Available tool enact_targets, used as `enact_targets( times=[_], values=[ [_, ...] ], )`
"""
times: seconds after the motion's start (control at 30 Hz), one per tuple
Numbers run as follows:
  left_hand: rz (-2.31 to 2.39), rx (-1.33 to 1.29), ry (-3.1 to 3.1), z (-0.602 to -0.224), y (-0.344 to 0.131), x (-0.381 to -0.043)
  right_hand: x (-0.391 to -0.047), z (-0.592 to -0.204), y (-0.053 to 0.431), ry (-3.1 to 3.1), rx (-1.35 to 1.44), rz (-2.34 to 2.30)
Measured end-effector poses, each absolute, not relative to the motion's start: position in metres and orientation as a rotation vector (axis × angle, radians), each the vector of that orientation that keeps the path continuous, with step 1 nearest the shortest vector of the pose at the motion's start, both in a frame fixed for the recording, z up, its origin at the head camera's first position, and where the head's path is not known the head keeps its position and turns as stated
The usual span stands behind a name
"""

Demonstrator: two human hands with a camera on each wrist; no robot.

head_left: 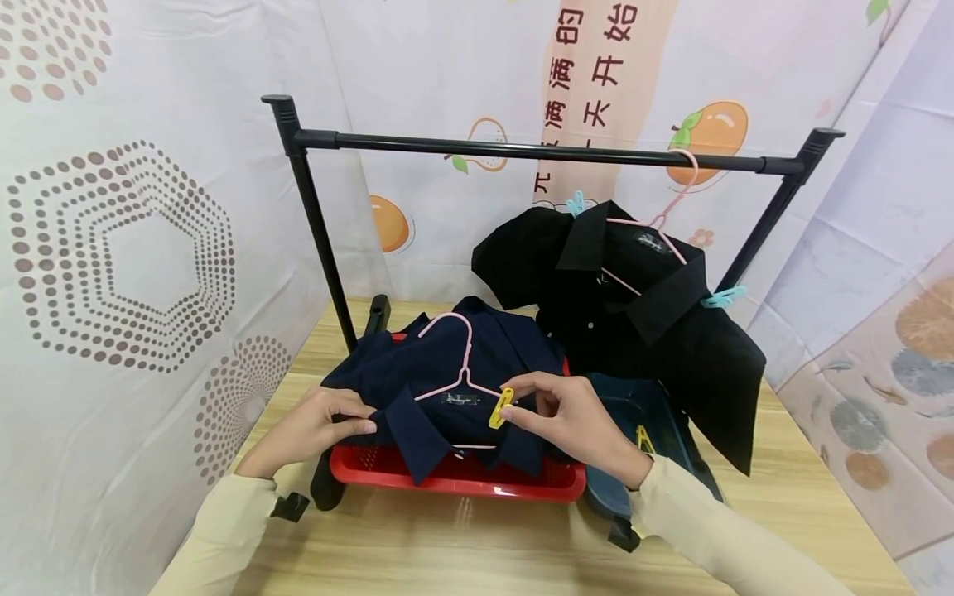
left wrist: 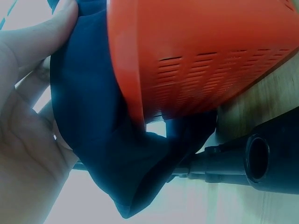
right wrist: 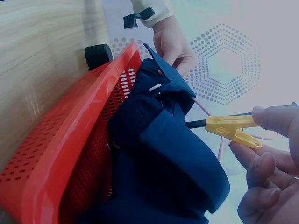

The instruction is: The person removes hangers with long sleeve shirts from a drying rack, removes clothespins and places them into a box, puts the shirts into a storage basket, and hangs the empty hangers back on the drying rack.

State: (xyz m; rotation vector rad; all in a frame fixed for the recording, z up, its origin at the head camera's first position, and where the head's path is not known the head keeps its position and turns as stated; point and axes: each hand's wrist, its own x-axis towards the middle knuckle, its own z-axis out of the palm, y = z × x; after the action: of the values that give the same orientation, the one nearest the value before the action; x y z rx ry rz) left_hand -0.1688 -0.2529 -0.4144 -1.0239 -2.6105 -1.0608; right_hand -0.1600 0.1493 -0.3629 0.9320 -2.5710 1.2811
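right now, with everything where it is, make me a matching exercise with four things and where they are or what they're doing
1. black shirt
2. right hand
3. dark blue bin
4. navy shirt

a. pinching a yellow clip
b. lying over the red basket
c. hanging from the bar
d. beside the red basket

Pairs: 1-c, 2-a, 3-d, 4-b

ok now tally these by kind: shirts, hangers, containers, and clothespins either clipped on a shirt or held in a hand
Collared shirts: 2 (navy shirt, black shirt)
Pink hangers: 2 (upper hanger, lower hanger)
Containers: 2 (red basket, dark blue bin)
Clothespins: 3 (left light blue clothespin, right light blue clothespin, yellow clothespin in the right hand)
Total: 9
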Motion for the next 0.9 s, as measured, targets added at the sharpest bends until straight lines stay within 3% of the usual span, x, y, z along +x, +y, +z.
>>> enact_targets(
  times=[0.9],
  values=[
    [-1.058, -1.032, -2.605, -0.414, -0.252, -0.168, -0.157, -0.370, 0.175, -2.556, 0.794, 1.388]
  ],
)
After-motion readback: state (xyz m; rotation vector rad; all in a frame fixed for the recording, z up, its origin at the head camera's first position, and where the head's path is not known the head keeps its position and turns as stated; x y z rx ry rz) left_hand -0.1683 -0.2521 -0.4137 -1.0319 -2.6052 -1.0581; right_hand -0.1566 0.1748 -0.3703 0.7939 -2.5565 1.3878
